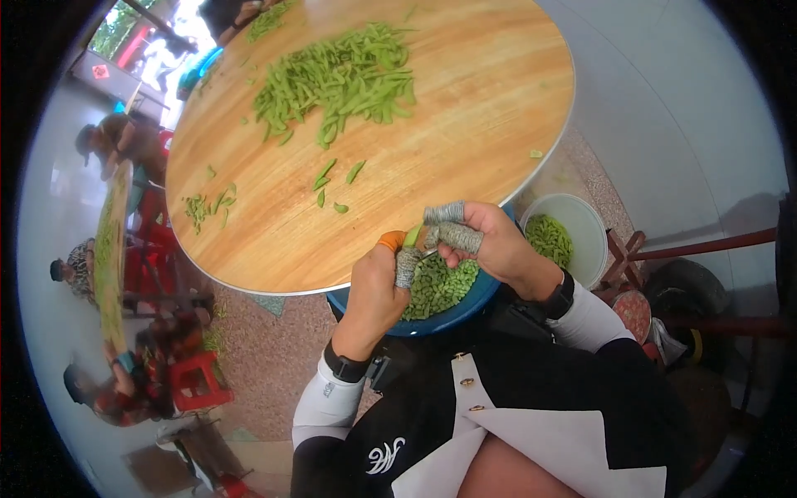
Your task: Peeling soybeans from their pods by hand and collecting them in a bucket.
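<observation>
Close together above a blue basin (415,329), my two hands work on a green bean pod (413,236). My left hand (375,290) pinches the pod; one fingertip has an orange cover and another is wound in grey cord. The right hand (496,242), with several fingers bound in the same cord, is closed beside the pod. A thin dark edge shows under its fingers, too small to name. Shelled green beans (444,286) fill the basin. On the round wooden table (465,100) just beyond lie a big pile of pods (340,79) and a few loose pods (324,174).
A white bucket (599,241) with green pods stands right of the basin, near a brown wooden frame (706,246). Small green bits (203,207) lie at the table's left. Several people sit at another table (110,249) at far left, beside red stools (199,383).
</observation>
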Motion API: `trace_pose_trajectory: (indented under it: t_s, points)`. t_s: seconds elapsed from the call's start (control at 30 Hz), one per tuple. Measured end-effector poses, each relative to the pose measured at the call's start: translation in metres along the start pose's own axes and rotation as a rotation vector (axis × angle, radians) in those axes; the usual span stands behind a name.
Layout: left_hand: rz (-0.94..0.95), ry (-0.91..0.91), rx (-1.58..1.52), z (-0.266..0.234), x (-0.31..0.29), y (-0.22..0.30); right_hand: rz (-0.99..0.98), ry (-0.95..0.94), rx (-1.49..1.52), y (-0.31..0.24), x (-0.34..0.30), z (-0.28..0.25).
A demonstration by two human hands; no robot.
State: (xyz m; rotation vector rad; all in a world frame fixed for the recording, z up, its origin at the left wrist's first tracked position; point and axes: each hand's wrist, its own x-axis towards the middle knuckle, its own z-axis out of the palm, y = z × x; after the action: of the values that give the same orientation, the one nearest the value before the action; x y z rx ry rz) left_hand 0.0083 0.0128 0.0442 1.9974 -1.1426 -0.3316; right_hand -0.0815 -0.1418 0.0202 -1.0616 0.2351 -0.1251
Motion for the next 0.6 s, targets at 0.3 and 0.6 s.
trace_pose_trajectory:
  t_s: [0.3,0.6]
  points:
    - [0.074,0.078,0.273,0.013,-0.005,-0.006,0.093,0.009,0.090,0.003,-0.005,-0.001]
    - [0.122,0.087,0.394,0.011,-0.005,0.003,0.051,0.001,-0.064,-0.008,-0.011,0.008]
